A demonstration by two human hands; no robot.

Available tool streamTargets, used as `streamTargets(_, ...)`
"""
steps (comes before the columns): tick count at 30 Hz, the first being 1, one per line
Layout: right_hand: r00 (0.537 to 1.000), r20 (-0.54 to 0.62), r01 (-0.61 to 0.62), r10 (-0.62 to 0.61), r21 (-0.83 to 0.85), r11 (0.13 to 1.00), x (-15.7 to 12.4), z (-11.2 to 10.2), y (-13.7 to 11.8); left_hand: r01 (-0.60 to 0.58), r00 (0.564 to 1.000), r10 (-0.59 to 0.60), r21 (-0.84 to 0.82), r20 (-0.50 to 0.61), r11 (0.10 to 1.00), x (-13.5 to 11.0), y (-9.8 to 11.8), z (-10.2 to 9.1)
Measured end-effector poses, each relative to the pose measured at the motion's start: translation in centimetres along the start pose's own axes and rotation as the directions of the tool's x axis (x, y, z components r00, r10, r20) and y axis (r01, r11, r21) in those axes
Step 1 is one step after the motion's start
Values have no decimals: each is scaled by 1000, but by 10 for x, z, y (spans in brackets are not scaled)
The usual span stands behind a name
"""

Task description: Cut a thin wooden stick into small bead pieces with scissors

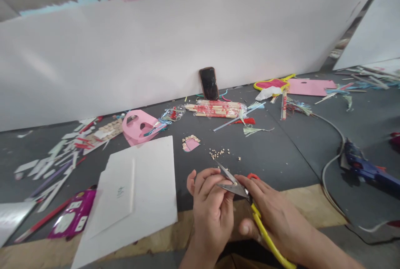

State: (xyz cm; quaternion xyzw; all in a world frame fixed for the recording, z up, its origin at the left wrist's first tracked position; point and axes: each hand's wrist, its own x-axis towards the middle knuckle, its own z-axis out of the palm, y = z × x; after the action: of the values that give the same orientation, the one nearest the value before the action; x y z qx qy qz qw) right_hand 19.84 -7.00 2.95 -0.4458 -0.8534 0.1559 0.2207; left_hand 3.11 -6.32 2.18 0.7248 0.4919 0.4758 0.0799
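My right hand (278,208) grips a pair of scissors (238,190) with yellow and red handles. The blades are parted and point up and left, across the fingertips of my left hand (212,202). That hand is closed in a pinch beside the blades; a tiny pale bit shows between them, but what my fingers hold is mostly hidden. Just beyond the blade tips lie several small pale beige bits (217,153), loose on the dark table. Behind them, a small pink piece (191,145) has similar bits lined along its upper and left edge.
White sheets (153,185) lie at left, near a purple packet (73,215) and scattered strips (53,169). Wrapped sticks (218,109) lie before a phone (209,83) leaning on a white panel (156,48). A blue glue gun (368,167) with its cable (325,173) rests at right.
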Motion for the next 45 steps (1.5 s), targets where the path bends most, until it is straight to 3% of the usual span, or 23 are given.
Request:
streamTargets(9, 997, -21, 75, -77, -92, 993, 1, -2, 2, 8, 1000, -6, -72, 30, 997, -1, 1, -2)
streamTargets(13, 998, -22, 54, -57, -97, 994, 0, 1, 2, 17, 999, -13, -93, 46, 996, -1, 0, -2)
streamTargets(22, 999, -11, -32, 33, 40, 999, 0, 5, 6, 93, 992, -77, -160, 101, 983, 2, 0, 0)
streamTargets(29, 996, 58, -81, 75, 106, 991, -1, 6, 6, 130, 988, -121, -93, 97, 987, 1, 4, 0)
streamTargets(32, 996, 28, -84, 84, -1, 996, -1, 8, 11, 147, 985, -139, -74, 98, 986, 2, 1, 1)
streamTargets(36, 978, 30, -197, 207, -193, 961, 2, 8, 19, 138, 988, -133, -67, 72, 988, 2, -8, 3)
streamTargets(40, 928, 51, -336, 369, -313, 888, 7, -4, 36, 86, 995, -81, -92, 55, 992, 0, -16, 2)
streamTargets(45, 833, -57, -502, 551, -496, 708, 12, -34, 83, 58, 998, -55, -90, 38, 994, 0, -21, 0)
